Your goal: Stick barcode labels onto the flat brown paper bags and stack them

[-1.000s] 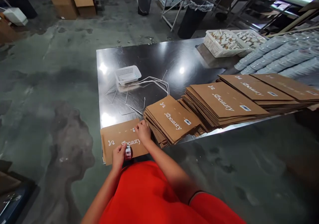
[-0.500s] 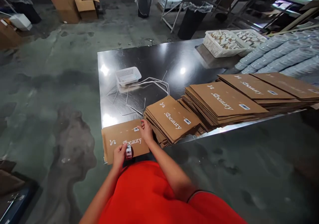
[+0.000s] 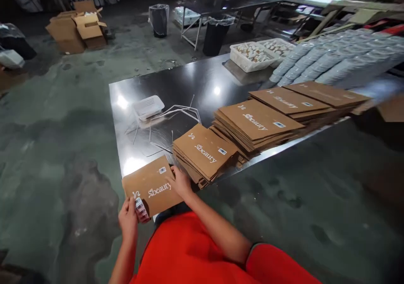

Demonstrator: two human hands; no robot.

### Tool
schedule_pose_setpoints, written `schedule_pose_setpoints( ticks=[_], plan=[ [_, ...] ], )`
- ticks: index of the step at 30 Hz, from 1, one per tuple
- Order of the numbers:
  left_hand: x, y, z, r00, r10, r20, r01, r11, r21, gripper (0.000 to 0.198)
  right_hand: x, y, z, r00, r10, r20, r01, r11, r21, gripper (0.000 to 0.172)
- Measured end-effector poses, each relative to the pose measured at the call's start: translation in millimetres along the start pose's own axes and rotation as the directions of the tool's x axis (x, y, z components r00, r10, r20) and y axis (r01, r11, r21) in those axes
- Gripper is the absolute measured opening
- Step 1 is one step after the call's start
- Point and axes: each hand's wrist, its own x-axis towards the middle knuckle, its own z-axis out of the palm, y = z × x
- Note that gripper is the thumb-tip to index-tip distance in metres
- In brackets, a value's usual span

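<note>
My left hand [image 3: 128, 218] is shut on a small roll of barcode labels [image 3: 141, 210], just off the near lower corner of a flat kraft paper bag [image 3: 150, 187]. That bag has a white "Sbeauty" print and a small barcode sticker. My right hand [image 3: 179, 182] rests on the bag's right edge, fingers apart, next to a stack of flat printed bags [image 3: 205, 151]. More stacks of the same bags [image 3: 257, 122] run away to the right along the table's front edge.
The bags lie on a stainless steel table [image 3: 189, 80], with a white plastic basket [image 3: 148, 107] and bent white wire pieces [image 3: 170, 115] beyond them. White crates [image 3: 252, 57] and rows of stacked pale bowls [image 3: 315, 61] stand farther back. Bins and cardboard boxes [image 3: 75, 27] stand on the floor.
My left hand has moved left and down with the label roll, off the bag's lower edge. The view has swung, so the table and bags appear tilted and shifted left.
</note>
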Motion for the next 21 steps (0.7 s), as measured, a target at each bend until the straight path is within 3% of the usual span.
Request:
schedule_pose_setpoints(
  ticks=[3,5,7,9,12,14,16,17,18,19,21],
  plan=[
    [-11,34,-8.9,0.997,-0.067,-0.048,0.059,0.987,-0.146,0.060,0,-5,-39,0.996,-0.066,0.057,0.036,0.911,0.410,0.027],
    [-21,63,-13.1,0.997,0.071,-0.031,-0.074,0.991,-0.108,0.055,-1,3,-70,0.996,-0.019,-0.083,0.064,0.808,0.586,0.032],
    [-29,85,-12.0,0.979,0.205,0.009,-0.203,0.975,-0.088,0.049,1,22,-99,0.949,0.125,-0.288,0.094,0.764,0.639,0.038],
    [-35,94,-5.8,0.963,0.258,0.075,-0.249,0.962,-0.114,0.045,5,47,-120,0.841,0.272,-0.468,0.043,0.828,0.558,0.040],
    [-41,87,6.1,0.963,0.190,0.193,-0.165,0.976,-0.141,0.047,10,75,-132,0.694,0.363,-0.622,-0.245,0.931,0.270,0.036],
    [-46,80,11.6,0.957,0.148,0.249,-0.118,0.984,-0.134,0.047,8,76,-132,0.638,0.361,-0.680,-0.398,0.911,0.110,0.043],
    [-53,79,14.7,0.944,0.150,0.295,-0.117,0.985,-0.126,0.045,0,60,-126,0.621,0.291,-0.727,-0.402,0.915,0.023,0.053],
    [-57,81,15.9,0.937,0.163,0.310,-0.128,0.983,-0.131,0.045,-5,48,-122,0.649,0.228,-0.726,-0.336,0.942,-0.004,0.052],
    [-61,85,17.3,0.930,0.178,0.322,-0.141,0.981,-0.137,0.044,-12,33,-116,0.710,0.155,-0.687,-0.225,0.974,-0.013,0.047],
    [-65,90,19.0,0.925,0.196,0.326,-0.155,0.977,-0.148,0.043,-18,18,-109,0.801,0.071,-0.595,-0.082,0.997,0.008,0.040],
    [-70,99,22.9,0.913,0.234,0.333,-0.180,0.966,-0.184,0.042,-31,-11,-89,0.959,-0.112,-0.259,0.167,0.966,0.198,0.032]
  ],
)
